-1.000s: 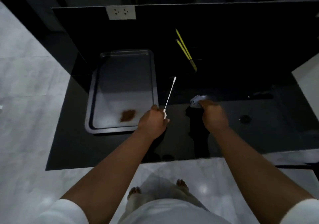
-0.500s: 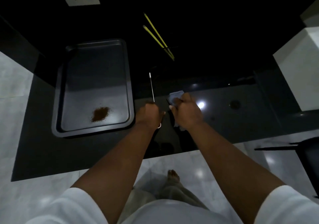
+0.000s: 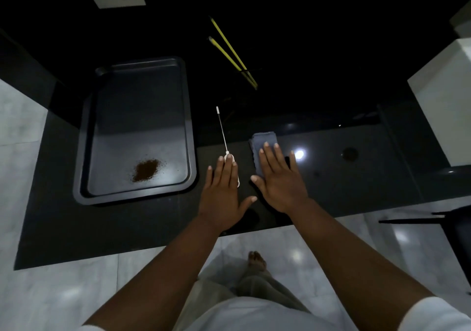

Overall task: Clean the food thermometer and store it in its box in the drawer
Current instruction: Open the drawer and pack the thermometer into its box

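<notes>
Flat hands (image 3: pixel 252 187) over thermometer (image 3: pixel 222 133), cloth (image 3: pixel 262 143)

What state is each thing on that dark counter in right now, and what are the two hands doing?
Food thermometer: lying flat on the counter, probe pointing away, handle end under the left hand.
Left hand: open, fingers spread flat.
Right hand: open, flat, resting on the cloth.
Cloth: folded, lying on the counter.
Tray: flat on the counter, a brown powder patch in its near corner.
Yellow sticks: lying crossed, untouched.
</notes>
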